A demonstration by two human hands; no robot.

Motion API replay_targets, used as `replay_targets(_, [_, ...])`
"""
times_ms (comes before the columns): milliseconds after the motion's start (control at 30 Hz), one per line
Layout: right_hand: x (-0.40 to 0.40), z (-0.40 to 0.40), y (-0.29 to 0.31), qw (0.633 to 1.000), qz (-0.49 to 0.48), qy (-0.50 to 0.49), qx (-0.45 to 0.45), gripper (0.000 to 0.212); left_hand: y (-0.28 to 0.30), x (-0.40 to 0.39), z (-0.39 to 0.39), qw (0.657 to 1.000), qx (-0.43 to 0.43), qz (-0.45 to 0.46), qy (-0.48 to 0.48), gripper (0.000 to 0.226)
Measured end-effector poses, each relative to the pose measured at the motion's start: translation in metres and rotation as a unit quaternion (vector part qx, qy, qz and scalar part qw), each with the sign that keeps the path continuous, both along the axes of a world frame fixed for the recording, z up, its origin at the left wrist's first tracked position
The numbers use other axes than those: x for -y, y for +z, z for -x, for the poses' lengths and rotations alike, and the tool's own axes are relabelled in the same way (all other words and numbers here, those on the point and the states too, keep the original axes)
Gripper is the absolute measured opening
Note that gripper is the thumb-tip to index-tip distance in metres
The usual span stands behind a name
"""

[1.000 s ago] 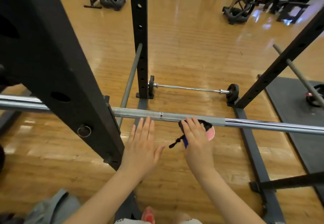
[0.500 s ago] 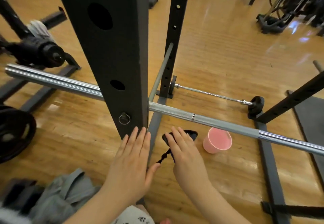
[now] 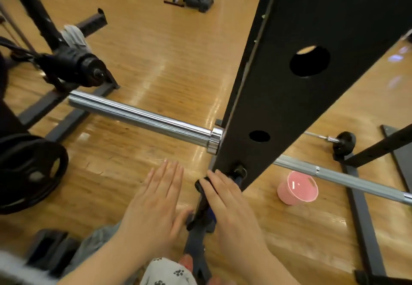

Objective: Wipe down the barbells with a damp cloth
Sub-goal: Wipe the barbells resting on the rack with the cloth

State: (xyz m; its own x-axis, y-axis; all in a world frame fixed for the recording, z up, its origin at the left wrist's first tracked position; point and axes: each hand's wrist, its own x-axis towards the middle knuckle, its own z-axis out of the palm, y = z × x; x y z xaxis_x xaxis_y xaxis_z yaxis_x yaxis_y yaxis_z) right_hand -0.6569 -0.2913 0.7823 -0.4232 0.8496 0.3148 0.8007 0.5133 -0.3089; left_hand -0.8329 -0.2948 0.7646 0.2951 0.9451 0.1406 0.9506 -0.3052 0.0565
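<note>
Fingers (image 3: 219, 186) of the right hand (image 3: 231, 206) are laid over a dark cloth (image 3: 201, 204), mostly hidden beneath them. Left hand (image 3: 156, 200) is held flat, fingers together, holding nothing. Beyond, the barbell (image 3: 142, 117) is partly hidden by a black upright (image 3: 301, 84).

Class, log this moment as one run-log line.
left hand: open, idle | right hand: holds dark cloth | barbell: racked, untouched
</note>
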Motion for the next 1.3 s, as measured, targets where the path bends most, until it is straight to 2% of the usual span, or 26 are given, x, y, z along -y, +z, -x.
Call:
replay_targets(100, [-0.014, 0.022, -0.004, 0.999, -0.016, 0.014, -0.026, 0.052, 0.002, -0.008, 0.022, 0.999, -0.006, -0.006, 0.033, 0.075])
replay_targets(233, [-0.029, 0.038, -0.018, 0.999, -0.001, 0.001, -0.035, 0.083, 0.001, -0.018, 0.032, 0.997, 0.006, -0.02, 0.076, 0.076])
replay_targets(300, [-0.037, 0.046, -0.019, 0.999, 0.008, -0.003, -0.041, 0.085, 0.0, -0.031, 0.037, 0.996, 0.003, -0.027, 0.09, 0.077])
replay_targets(367, [-0.047, 0.051, -0.024, 0.998, 0.003, -0.027, -0.061, 0.082, -0.004, -0.047, 0.043, 0.996, 0.004, -0.027, 0.081, 0.078])
replay_targets(500, [-0.07, 0.063, -0.023, 0.99, -0.015, -0.104, -0.095, 0.092, -0.017, -0.095, 0.05, 0.998, 0.003, -0.059, 0.019, 0.073])
replay_targets(633, [-0.096, 0.079, -0.028, 0.976, -0.061, -0.178, -0.109, 0.079, -0.037, -0.147, 0.062, 0.996, -0.023, -0.076, -0.051, 0.073])
replay_targets(700, [-0.107, 0.087, -0.039, 0.968, -0.057, -0.221, -0.107, 0.081, -0.044, -0.166, 0.071, 0.993, -0.02, -0.088, -0.074, 0.072])
replay_targets(767, [-0.112, 0.093, -0.05, 0.962, -0.044, -0.255, -0.091, 0.084, -0.047, -0.177, 0.085, 0.992, -0.002, -0.1, -0.082, 0.071])
replay_targets(933, [-0.121, 0.107, -0.06, 0.943, -0.068, -0.321, -0.055, 0.069, -0.053, -0.19, 0.16, 0.995, -0.003, -0.084, -0.06, 0.07])
replay_targets(1100, [-0.131, 0.125, -0.069, 0.939, -0.059, -0.339, 0.003, 0.073, -0.063, -0.191, 0.212, 0.989, -0.05, -0.091, -0.108, 0.07])
replay_targets(1300, [-0.127, 0.125, -0.07, 0.938, -0.085, -0.334, -0.037, 0.065, -0.055, -0.193, 0.24, 0.991, -0.021, -0.118, -0.055, 0.07])
